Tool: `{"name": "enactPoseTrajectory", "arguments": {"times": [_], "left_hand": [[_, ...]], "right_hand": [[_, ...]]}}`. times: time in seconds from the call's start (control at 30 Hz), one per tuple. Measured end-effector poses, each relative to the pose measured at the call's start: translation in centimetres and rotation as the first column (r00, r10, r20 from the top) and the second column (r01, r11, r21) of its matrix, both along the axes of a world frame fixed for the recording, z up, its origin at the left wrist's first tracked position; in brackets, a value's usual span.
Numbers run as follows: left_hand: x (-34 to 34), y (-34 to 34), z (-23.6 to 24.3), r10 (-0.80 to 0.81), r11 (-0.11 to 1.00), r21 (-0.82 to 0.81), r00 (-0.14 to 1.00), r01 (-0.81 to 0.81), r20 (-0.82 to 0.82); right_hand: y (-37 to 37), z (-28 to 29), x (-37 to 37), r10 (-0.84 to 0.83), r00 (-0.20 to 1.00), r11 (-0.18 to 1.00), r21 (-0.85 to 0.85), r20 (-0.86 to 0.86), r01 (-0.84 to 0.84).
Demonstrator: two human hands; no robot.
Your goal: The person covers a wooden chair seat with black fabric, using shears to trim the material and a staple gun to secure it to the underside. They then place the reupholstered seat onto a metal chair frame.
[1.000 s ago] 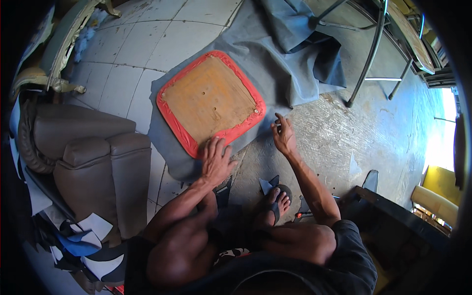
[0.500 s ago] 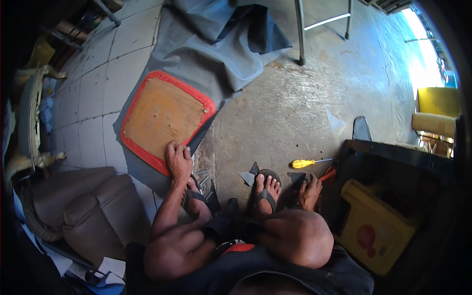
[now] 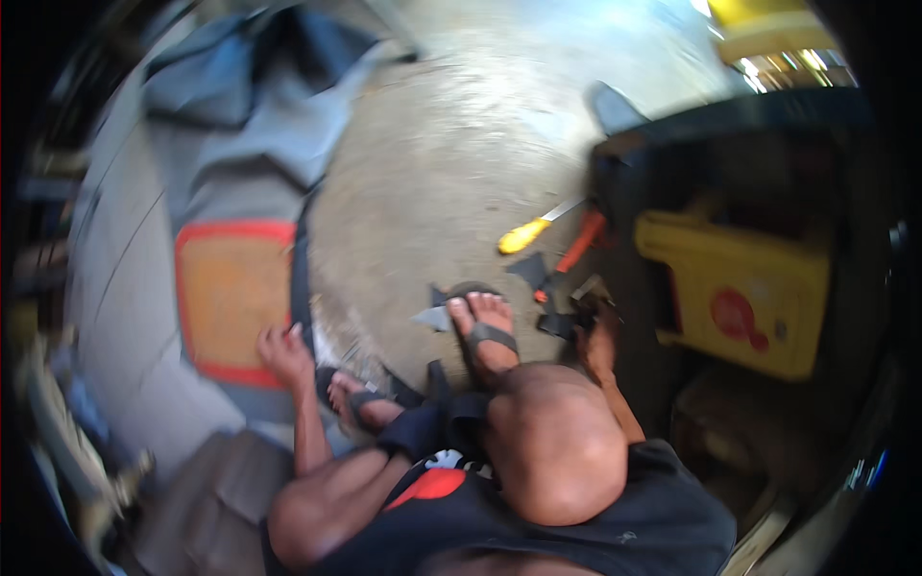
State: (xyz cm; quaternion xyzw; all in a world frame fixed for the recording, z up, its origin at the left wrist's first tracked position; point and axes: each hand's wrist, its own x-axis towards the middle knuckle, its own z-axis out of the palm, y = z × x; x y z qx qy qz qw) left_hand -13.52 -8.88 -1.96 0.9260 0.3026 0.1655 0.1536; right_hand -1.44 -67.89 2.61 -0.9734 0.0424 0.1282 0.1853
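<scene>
The left hand (image 3: pixel 285 355) was loosely open at the lower right corner of the red-rimmed wooden panel (image 3: pixel 235 302), which lay on grey fabric (image 3: pixel 288 120) spread over the floor (image 3: pixel 432 154). The right hand (image 3: pixel 598 338) was low, near a red-handled tool (image 3: pixel 580 244) and a yellow-handled screwdriver (image 3: pixel 525 236); blur hid whether it gripped anything

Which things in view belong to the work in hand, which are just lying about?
In use, it seems:
red-edged panel, left hand at its edge
grey sheet under it
blurred dark object by right hand

Probably just lying about:
yellow-handled screwdriver
orange-handled tool
yellow crate
pale scrap
</scene>
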Motion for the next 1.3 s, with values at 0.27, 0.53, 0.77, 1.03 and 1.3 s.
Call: {"name": "enactPoseTrajectory", "arguments": {"times": [0.27,0.53,0.77,1.03,1.3], "left_hand": [[1.0,-0.4,1.7,0.145,0.981,-0.123,0.988,-0.149,-0.044],[0.4,-0.6,2.6,0.18,0.97,-0.158,0.983,-0.184,-0.037],[0.4,-0.2,2.8,0.173,0.967,-0.183,0.984,-0.179,-0.052],[0.2,0.6,2.8,0.158,0.962,-0.211,0.985,-0.171,-0.076],[-0.5,0.7,2.7,0.128,0.973,-0.184,0.989,-0.141,-0.079]], "right_hand": [[12.0,7.3,7.2,-0.089,0.966,0.946,0.281,-0.244,0.159],[39.9,8.1,10.7,0.824,0.42,0.56,0.434,-0.38,-0.706],[46.8,2.3,8.8,0.895,0.345,0.438,0.409,-0.283,-0.801],[47.2,-0.1,8.2,0.902,0.376,0.429,0.351,-0.212,-0.833],[47.4,2.0,8.5,0.915,0.289,0.384,0.384,-0.283,-0.84]]}}
